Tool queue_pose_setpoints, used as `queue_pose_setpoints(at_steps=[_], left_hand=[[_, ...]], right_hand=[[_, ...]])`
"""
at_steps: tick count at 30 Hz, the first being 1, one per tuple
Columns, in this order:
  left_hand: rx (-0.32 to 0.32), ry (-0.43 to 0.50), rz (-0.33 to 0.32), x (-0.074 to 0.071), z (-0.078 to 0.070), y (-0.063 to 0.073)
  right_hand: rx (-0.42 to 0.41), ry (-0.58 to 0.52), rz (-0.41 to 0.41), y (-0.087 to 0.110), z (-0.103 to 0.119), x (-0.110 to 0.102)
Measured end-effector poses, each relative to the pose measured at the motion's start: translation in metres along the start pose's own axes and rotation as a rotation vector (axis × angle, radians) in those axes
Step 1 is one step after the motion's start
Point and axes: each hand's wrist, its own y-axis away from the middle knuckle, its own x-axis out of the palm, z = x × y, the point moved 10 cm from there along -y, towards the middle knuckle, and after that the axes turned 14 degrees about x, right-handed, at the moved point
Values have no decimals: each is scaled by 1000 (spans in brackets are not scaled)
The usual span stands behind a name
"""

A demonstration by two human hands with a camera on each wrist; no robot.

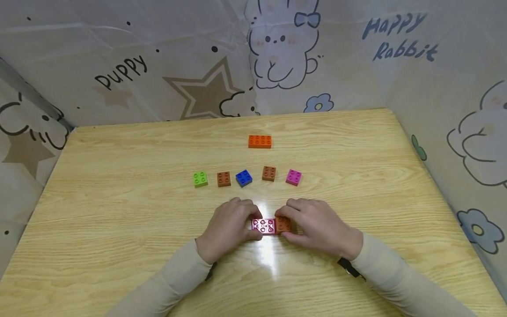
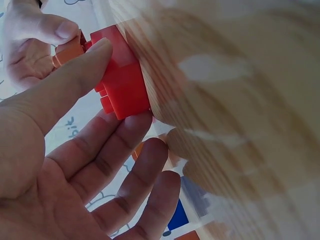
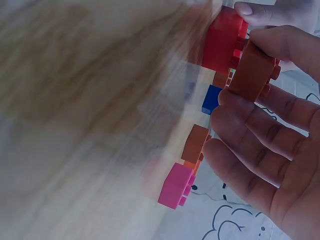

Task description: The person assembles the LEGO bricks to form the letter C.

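Observation:
Near the front of the table lies a red building brick (image 1: pixel 263 226), its studs up and shiny with glare. My left hand (image 1: pixel 233 224) pinches it between thumb and fingers; in the left wrist view the thumb overlaps the studded side of the red brick (image 2: pixel 127 87). My right hand (image 1: pixel 321 226) grips a smaller brown brick (image 1: pixel 283 224) by its sides. In the right wrist view this brown brick (image 3: pixel 251 72) sits at the stud level of the red brick (image 3: pixel 220 45), over its right end and slightly tilted.
Beyond the hands runs a row of small bricks: green (image 1: pixel 200 179), brown (image 1: pixel 223 179), blue (image 1: pixel 244 178), another brown (image 1: pixel 269 173) and pink (image 1: pixel 293 177). Behind them lies a longer orange brick (image 1: pixel 259 141). Printed cloth (image 1: pixel 190 53) hangs around the wooden table (image 1: pixel 119 198).

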Motion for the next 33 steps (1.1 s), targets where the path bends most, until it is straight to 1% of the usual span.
queue_pose_setpoints(at_steps=[8, 13, 25, 29, 33], left_hand=[[-3, -3, 1, 0, 0, 0], [-2, 0, 0, 1, 0, -1], [-6, 0, 1, 0, 0, -1], [-6, 0, -4, 0, 0, -1], [-5, -1, -5, 1, 0, -1]], right_hand=[[3, 4, -6, -1, 0, 4], [8, 2, 3, -2, 0, 7], [38, 39, 16, -7, 3, 9], [29, 59, 25, -9, 5, 10], [-1, 94, 21, -10, 8, 10]])
